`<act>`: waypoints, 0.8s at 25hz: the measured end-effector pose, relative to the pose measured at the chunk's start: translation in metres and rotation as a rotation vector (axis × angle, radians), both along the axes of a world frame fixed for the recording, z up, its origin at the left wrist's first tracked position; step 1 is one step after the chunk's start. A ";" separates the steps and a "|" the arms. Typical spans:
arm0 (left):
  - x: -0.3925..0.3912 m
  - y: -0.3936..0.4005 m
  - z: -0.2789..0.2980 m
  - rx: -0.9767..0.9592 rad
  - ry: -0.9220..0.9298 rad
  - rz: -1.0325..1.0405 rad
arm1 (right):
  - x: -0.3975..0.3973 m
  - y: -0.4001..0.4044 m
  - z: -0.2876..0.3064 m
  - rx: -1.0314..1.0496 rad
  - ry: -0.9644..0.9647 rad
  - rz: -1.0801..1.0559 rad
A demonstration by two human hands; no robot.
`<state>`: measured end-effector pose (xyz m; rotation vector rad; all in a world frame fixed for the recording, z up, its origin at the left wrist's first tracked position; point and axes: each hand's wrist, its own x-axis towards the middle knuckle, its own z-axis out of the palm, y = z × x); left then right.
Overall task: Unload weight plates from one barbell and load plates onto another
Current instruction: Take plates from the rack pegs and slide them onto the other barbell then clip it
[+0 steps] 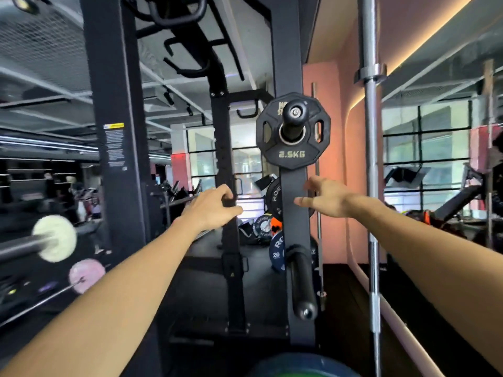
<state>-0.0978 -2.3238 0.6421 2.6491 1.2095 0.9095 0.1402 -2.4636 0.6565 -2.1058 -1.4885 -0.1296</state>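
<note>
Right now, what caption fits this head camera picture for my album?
Two empty hands, left hand and right hand, reach toward a 2.5KG plate hanging on a rack post's peg.

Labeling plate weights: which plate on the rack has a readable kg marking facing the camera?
The black 2.5KG plate on the upper storage peg, above both hands. The plates lower down by the upright sit edge-on or partly hidden; the blue plate shows only a "20".

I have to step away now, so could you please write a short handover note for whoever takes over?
Left hand: empty, fingers loosely curled, held in the air.
Right hand: empty, fingers spread, reaching toward the rack upright.
The 2.5 kg plate hangs on the upper storage peg; the lower peg is bare.
Done: cannot tell.
Left: take a plate and load it onto a barbell.
</note>
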 end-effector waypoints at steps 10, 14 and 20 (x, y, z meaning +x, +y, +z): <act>-0.187 -0.085 -0.016 -0.071 0.010 0.331 | -0.166 -0.021 -0.026 -0.074 -0.028 0.378; -0.286 -0.111 -0.009 -0.070 -0.007 0.468 | -0.257 -0.008 -0.016 -0.072 -0.077 0.534; -0.450 -0.144 0.002 -0.106 -0.016 0.652 | -0.420 0.016 -0.014 -0.083 -0.074 0.740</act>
